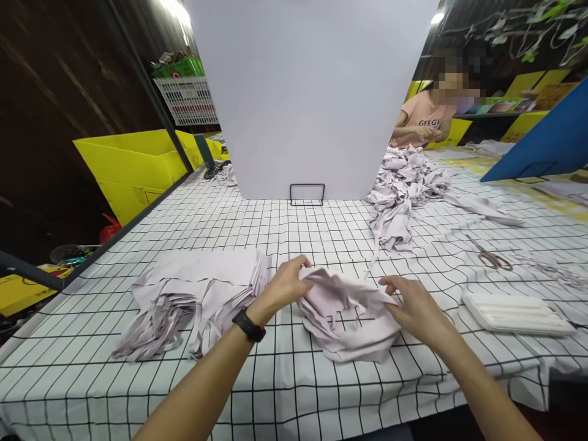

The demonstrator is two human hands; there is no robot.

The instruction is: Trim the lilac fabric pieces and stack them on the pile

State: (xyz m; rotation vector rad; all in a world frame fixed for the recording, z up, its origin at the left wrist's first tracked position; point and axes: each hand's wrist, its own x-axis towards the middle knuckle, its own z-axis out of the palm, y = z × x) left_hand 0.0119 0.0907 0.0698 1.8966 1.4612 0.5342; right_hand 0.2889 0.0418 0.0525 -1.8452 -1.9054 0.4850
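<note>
A pale lilac cloth garment [349,331] lies bunched in a loose ring on the checked tablecloth, its upper edge lifted. My left hand [287,282], with a black watch on the wrist, pinches the left end of that edge between thumb and fingers. At the right end, my right hand [416,306] has its thumb and fingers closed on the same edge. Left of the garment is a stack of matching cloth pieces [206,275], flat at the back with narrow strips hanging toward the front. The garment's exact kind does not show.
A tall white board [307,98] stands on a wire foot [307,194] behind my hands. Tangled cloth pieces [399,184] are heaped beyond to the right, near a seated person [425,116]. Scissors [493,257] and a white slatted device [519,313] lie right. Yellow bins [133,165] line the left.
</note>
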